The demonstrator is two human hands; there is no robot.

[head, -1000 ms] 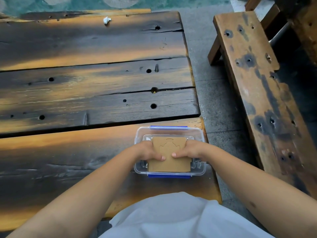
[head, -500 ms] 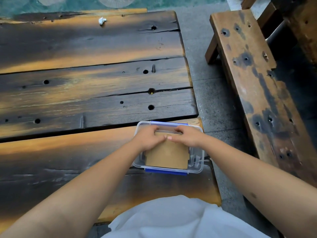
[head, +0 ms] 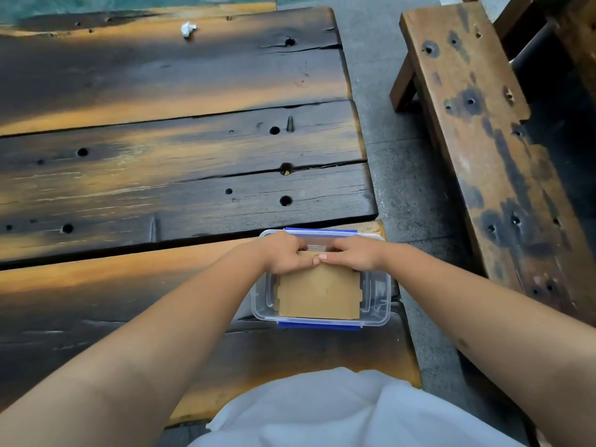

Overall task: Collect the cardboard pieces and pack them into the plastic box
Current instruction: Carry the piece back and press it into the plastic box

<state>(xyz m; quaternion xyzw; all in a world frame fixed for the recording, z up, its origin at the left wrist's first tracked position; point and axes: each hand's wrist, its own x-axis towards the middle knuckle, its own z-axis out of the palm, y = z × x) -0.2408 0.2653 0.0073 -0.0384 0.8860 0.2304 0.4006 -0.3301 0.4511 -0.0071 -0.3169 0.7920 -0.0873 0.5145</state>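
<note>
1. Right now, head view: both hands are working over the plastic box (head: pixel 377 304), which is sitting on the nearest plank of the worktop (head: pixel 161 175), close to its right-hand end.
2. Left hand (head: pixel 283 253) is resting on the far-left part of the cardboard pieces (head: pixel 319 295); fingers are curled down over the far edge and the thumb is lying flat on top, so the grip is pinching the cardboard edge.
3. Right hand (head: pixel 354 254) is mirroring it on the far-right part, fingers curled over the same edge, thumb on top; this grip is also closing on the cardboard.
4. Both thumb tips are meeting at the middle of the sheet, touching or nearly so.
5. Cardboard is lying as a flat brown stack inside the box, filling most of it, with clear gaps showing along the left and right walls. Notched edges are showing on the left and right sides. How many sheets are stacked, I cannot tell.
6. Box is clear with blue latches showing on the near and far long sides.
7. Small crumpled white scrap (head: pixel 188 29) is lying well apart, on the far plank.
8. Wooden bench (head: pixel 483 140) is standing to the right across a strip of grey floor (head: pixel 403 156).
9. White clothing (head: pixel 322 411) is filling the bottom of the view, overlapping the near worktop edge.
</note>
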